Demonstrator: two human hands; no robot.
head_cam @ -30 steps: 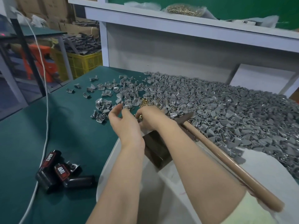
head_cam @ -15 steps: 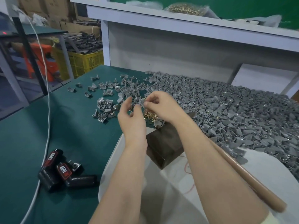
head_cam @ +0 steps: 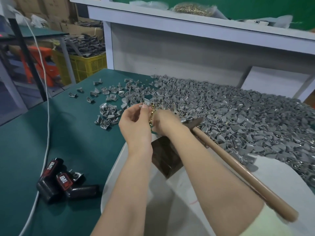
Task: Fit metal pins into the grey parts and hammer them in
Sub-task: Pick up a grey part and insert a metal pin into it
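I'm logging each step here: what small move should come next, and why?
Probably the right hand lifts one pin from the brass pins and brings it to the grey part that the left hand pinches. The right hand is already down at that pile, and the hammer lies unheld.

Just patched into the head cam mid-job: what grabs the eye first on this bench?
A sprawling heap of grey parts covers the right side of the green table. Before it, the left hand pinches one grey part while the right hand sits over a clump of brass pins, fingers hidden. A wooden-handled hammer lies along the right forearm, its head by a dark block.
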